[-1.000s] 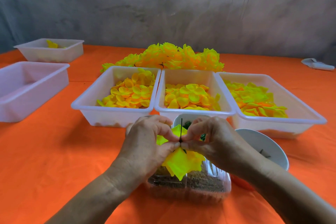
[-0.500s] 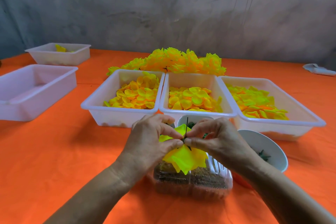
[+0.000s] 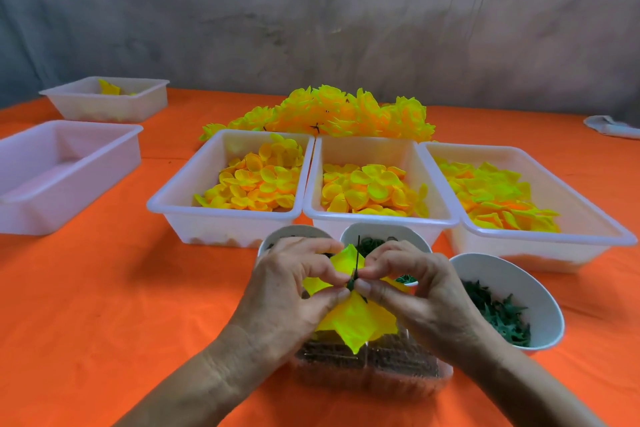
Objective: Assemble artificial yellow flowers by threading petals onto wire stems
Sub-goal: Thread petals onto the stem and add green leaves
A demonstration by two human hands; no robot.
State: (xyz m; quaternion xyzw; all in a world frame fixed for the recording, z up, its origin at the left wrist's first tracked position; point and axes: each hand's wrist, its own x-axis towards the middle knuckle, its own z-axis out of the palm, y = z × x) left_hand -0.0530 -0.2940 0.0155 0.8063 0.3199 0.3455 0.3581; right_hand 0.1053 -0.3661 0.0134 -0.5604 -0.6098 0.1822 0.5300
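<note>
A thin dark wire stem (image 3: pixel 357 255) stands upright between my two hands, with bright yellow petals (image 3: pixel 356 321) spread around it. My left hand (image 3: pixel 291 291) pinches the petals at the stem from the left. My right hand (image 3: pixel 412 288) pinches a small green piece on the stem from the right. Both hands hover over a clear plastic box (image 3: pixel 370 369) of dark stems. Three white trays of loose yellow petals stand beyond: left tray (image 3: pixel 180 199), middle tray (image 3: pixel 377 217), right tray (image 3: pixel 609 234). A pile of finished yellow flowers (image 3: pixel 332 113) lies behind them.
Three white bowls sit just behind my hands; the right bowl (image 3: pixel 540 295) holds green leaf pieces. At far left are a white tray (image 3: pixel 69 163) and another tray (image 3: pixel 104 104) with a few petals. A white cloth (image 3: pixel 613 125) lies at far right on the orange table (image 3: pixel 104 305).
The camera has shifted so the trays appear further right. My hands keep pinching the petals at the stem, fingers slightly adjusted.
</note>
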